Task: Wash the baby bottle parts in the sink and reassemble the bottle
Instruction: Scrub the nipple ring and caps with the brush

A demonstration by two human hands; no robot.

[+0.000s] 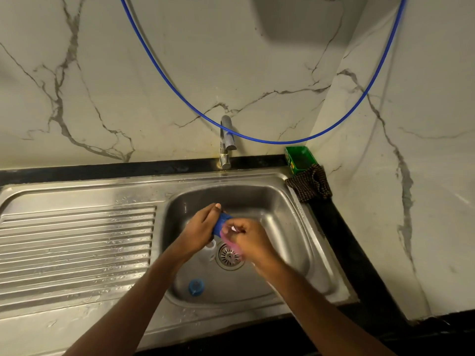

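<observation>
At frame centre, the left hand (203,228) is gripping a blue part (221,224), fingers wrapped around it. The right hand (248,236) is pinching a pink scrubber (230,244) against it, motion-blurred. Below them in the sink (282,206), a white part (210,246) is lying beside the drain (229,256); a blue cap (196,287) is sitting lower left.
</observation>
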